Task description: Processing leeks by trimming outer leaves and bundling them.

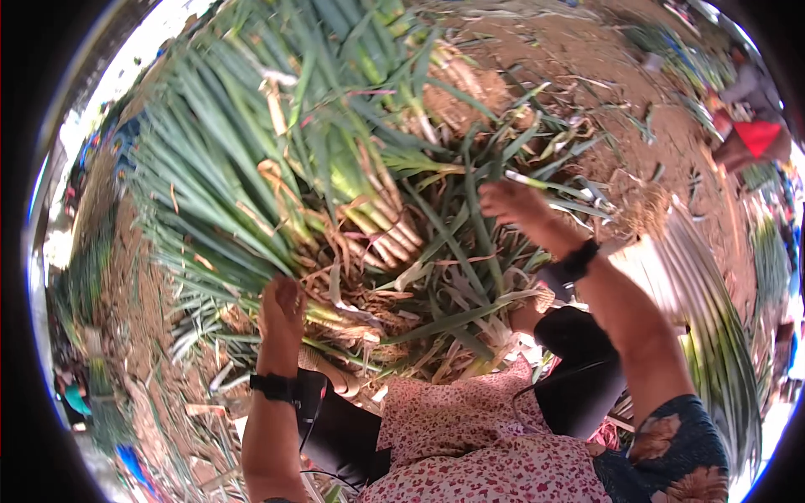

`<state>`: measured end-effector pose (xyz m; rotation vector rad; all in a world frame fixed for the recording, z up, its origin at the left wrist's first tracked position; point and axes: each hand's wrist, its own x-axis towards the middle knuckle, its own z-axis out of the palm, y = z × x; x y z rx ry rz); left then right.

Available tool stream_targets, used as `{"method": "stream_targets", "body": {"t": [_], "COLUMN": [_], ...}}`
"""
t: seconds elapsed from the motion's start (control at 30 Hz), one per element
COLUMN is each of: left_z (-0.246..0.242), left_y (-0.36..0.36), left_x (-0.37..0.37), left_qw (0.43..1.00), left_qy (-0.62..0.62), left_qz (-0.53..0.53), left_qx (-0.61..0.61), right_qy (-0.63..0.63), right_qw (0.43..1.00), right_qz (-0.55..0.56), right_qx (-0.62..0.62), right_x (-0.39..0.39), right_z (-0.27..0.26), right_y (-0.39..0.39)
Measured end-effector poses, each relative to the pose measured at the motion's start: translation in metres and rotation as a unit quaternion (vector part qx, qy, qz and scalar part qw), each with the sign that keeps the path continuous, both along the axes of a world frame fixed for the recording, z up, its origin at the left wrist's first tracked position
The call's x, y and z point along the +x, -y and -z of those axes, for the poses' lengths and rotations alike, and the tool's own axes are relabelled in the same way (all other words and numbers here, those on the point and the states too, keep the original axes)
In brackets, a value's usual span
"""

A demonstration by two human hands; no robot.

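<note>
A large heap of long green onions lies before me, leaves to the left and pale root ends to the right. My left hand is at the heap's near edge, its curled fingers against the green leaves; whether they grip any is hidden. Over loose stripped leaves hangs my right hand, blurred, fingers loosely bent and apart, with nothing visible in them. Just beyond it is a loose stalk with a white end. Dark bands circle both wrists.
Cleaned green onions with white stems and roots lie stacked at my right. Dry leaf scraps litter the brown soil. At the far right a person is near more onions. Another person is at the far left.
</note>
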<state>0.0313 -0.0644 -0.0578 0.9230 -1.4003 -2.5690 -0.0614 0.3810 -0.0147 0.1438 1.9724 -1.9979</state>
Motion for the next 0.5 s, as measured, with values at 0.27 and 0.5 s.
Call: {"method": "stream_targets", "body": {"t": [0.27, 0.5], "left_z": [-0.007, -0.037], "left_y": [0.061, 0.056], "left_x": [-0.009, -0.011], "left_qw": [0.986, 0.988], "left_qy": [0.010, -0.059], "left_qz": [-0.167, -0.140], "left_qx": [0.023, -0.026], "right_qy": [0.125, -0.074], "right_qw": [0.953, 0.885], "right_qz": [-0.214, -0.372], "right_qx": [0.173, 0.270], "right_x": [0.042, 0.066], "right_z": [0.158, 0.220], "right_y": [0.157, 0.279]}}
